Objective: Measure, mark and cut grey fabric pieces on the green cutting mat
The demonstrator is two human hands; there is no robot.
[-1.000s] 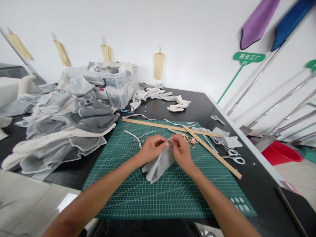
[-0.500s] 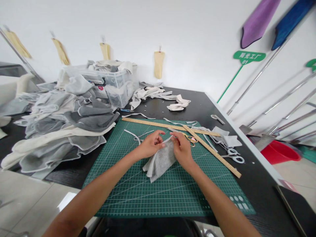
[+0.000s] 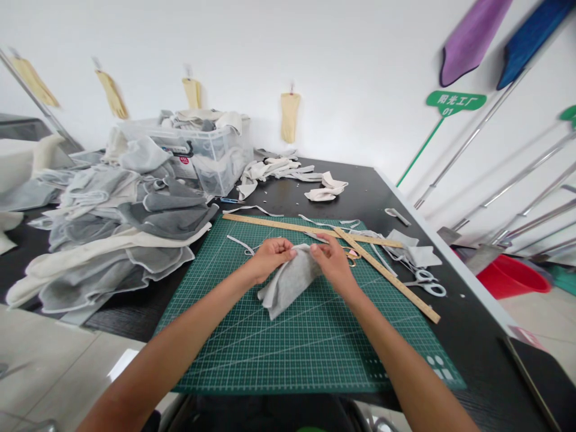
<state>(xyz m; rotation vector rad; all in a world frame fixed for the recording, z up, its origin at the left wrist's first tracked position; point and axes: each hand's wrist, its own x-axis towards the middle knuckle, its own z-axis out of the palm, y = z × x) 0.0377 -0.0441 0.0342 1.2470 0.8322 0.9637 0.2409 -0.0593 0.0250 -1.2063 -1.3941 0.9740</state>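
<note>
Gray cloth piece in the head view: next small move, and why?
I'd probably ease the hands slightly apart to straighten the upper edge of the gray cloth piece: the left hand and right hand are both at that edge, close together above the green cutting mat, and the fabric looks bunched and folded.

Mid-frame, a light-grey folded fabric piece (image 3: 293, 283) shows against a rectangular green mat (image 3: 279, 354) gridded in white, with 2 tan wooden rulers (image 3: 387, 275), a red plastic basin (image 3: 517, 278) at right, and purple (image 3: 474, 42) and blue cloths (image 3: 528, 48) upper right.
</note>
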